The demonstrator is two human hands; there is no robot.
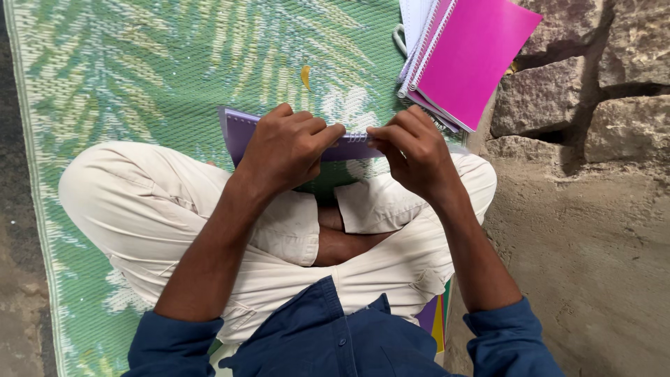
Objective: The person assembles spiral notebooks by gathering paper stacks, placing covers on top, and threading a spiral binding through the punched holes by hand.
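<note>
- Far out to the left of my fingers, the green woven mat (139,63) with its pale leaf pattern spreads under me, its edge meeting bare ground.
- Below my left fingers, my left knee in cream trousers (139,202) juts out, legs crossed on the mat.
- My left hand (286,150) is curled over the top of a purple spiral notebook (241,129); the fingers are bent tight, knuckles up, and the thumb stretches right along the wire binding. The notebook's left corner sticks out beyond my knuckles.
- Just above and between my two sets of fingers, a small yellow scrap (305,75) lies on the mat, well apart from both.
- Between my fingertips, a short run of the white wire spiral (357,137) shows; my left thumb tip and right fingertips nearly meet over it.
- My right hand (415,157) is closed in a pinch on the notebook's right end, fingers folded down over the edge. I think the fingertips grip the spiral itself, though they hide the spot.
- Up and to the right of my right fingers, a stack of spiral notebooks (471,59) rests on the mat's edge, a bright pink cover on top.
- Farthest right, beyond those, rough stone blocks (593,77) form a wall.
</note>
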